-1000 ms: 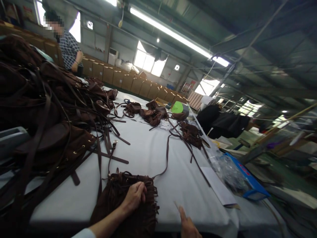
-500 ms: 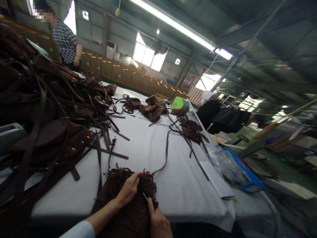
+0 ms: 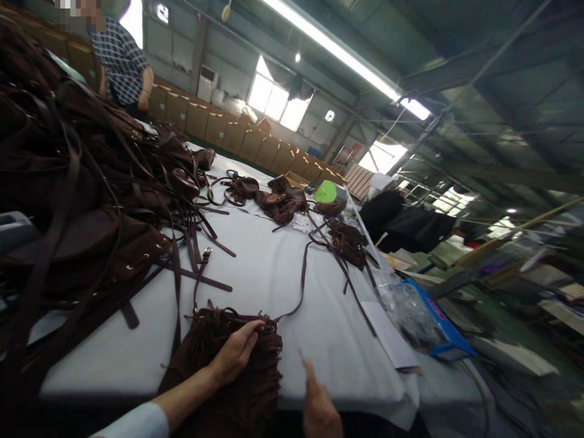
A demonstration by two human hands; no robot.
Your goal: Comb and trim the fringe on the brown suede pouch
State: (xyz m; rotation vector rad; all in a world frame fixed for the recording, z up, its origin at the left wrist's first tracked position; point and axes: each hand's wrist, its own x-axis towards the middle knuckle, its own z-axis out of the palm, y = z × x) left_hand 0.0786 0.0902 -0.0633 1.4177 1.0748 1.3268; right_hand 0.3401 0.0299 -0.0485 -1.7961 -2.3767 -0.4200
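Note:
A dark brown fringed bag (image 3: 219, 377) lies at the table's near edge, its strap trailing off to the right and a buckled strap end pointing away. My left hand (image 3: 235, 356) is closed on the bag's upper part, thumb and fingers together near the eyelets at the top edge. To the right of the bag, apart from it, my right hand (image 3: 322, 407) is closed with its index finger pointing forward. From it sticks out a thin pointed metal tool (image 3: 302, 355), blurred, its kind unclear.
A large heap of brown bags (image 3: 82, 182) with dangling straps fills the left. More bags (image 3: 283, 201) lie farther back on the white-covered table (image 3: 255, 261). At right are white paper (image 3: 387, 334) and a blue box (image 3: 442, 328) with clear plastic. A person (image 3: 121, 64) stands behind the heap.
My right hand with the thin tool has moved right, off the bag's fringe. My left hand stays on the bag. The view has shifted slightly.

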